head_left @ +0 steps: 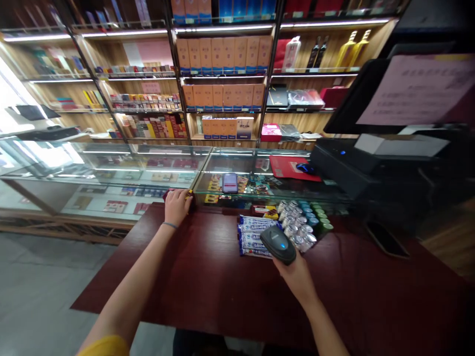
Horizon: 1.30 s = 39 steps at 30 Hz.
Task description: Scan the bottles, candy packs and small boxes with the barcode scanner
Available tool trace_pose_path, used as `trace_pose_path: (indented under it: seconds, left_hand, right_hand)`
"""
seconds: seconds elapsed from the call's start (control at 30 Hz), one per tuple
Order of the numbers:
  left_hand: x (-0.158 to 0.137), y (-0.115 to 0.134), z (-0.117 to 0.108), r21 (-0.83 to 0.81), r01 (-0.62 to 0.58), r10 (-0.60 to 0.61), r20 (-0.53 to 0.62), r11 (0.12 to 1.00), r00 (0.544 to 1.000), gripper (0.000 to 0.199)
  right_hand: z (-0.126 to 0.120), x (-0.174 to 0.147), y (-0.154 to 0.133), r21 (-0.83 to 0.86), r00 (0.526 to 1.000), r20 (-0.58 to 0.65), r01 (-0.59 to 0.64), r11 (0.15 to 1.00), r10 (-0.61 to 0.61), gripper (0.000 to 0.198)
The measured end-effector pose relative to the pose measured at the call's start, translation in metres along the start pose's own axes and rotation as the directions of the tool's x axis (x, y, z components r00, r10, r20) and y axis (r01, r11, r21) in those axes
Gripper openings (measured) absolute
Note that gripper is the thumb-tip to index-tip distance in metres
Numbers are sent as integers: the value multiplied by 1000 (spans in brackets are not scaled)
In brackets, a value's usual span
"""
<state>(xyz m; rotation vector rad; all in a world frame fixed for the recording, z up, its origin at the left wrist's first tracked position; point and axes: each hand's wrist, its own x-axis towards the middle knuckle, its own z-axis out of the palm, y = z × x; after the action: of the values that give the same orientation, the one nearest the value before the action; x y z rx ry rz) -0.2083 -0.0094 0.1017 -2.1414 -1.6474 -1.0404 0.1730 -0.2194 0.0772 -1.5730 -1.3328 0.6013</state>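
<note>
My right hand is wrapped round a black barcode scanner with a small blue light on top. The scanner is over the right part of a row of blue-and-white wrapped bars. At the back edge of the dark red tabletop, my left hand is closed over a dark red and yellow packet, mostly hidden under its fingers. A similar packet lies behind the wrapped bars. Right of the bars are several silver-wrapped rolls, with blue rolls and green rolls beside them.
A glass display counter runs behind the table. On it are a phone-like device and a blue-lit mouse on a red pad. A monitor stands right, above a dark phone. Stocked shelves line the back.
</note>
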Motion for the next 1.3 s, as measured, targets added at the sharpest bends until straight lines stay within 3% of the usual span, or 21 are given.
trace_pose_path:
  seconds: [0.17,0.37,0.47,0.6,0.77,0.93,1.0,1.1,1.2,1.23,1.3]
  left_hand:
    - [-29,72,20,-172,-89,91,3,981,996,35]
    - [-60,164,53,-333,-200,257,135,921,957,33]
    - [-67,198,66,-370,-218,311,215,903,926,35]
    - [-67,226,77,-352,-218,329,295,910,897,38]
    - [-64,240,87,-254,-189,286,428,949,857,34]
    - [-62,245,88,-216,-274,347,503,937,791,26]
    - [-62,242,83,-253,-257,351,470,932,810,27]
    - [-64,232,72,-417,-116,267,325,902,907,30]
    - [-68,212,62,-640,136,6,215,756,977,30]
    - [-70,205,60,-702,235,-100,229,672,968,30]
    - [-73,188,58,-789,431,-275,339,438,900,33]
  right_hand:
    - [-20,-6,8,-2,998,-28,-49,999,49,53]
    - [-39,-15,17,-16,994,-98,-39,999,37,51]
    - [-49,-20,20,-20,992,-113,-50,999,47,45]
    - [-66,-26,23,-42,993,-93,-80,996,76,43]
    - [-78,-30,28,-59,992,-79,-98,993,93,39]
    - [-77,-29,28,-77,990,-107,-100,992,91,40]
    - [-75,-28,26,-93,988,-123,-102,990,90,40]
    - [-72,-26,24,-113,987,-148,-83,990,66,41]
    - [-68,-24,24,-115,989,-141,-66,991,49,44]
    - [-66,-23,24,-115,990,-135,-65,991,49,44]
    - [-61,-21,23,-121,991,-120,-69,990,55,43]
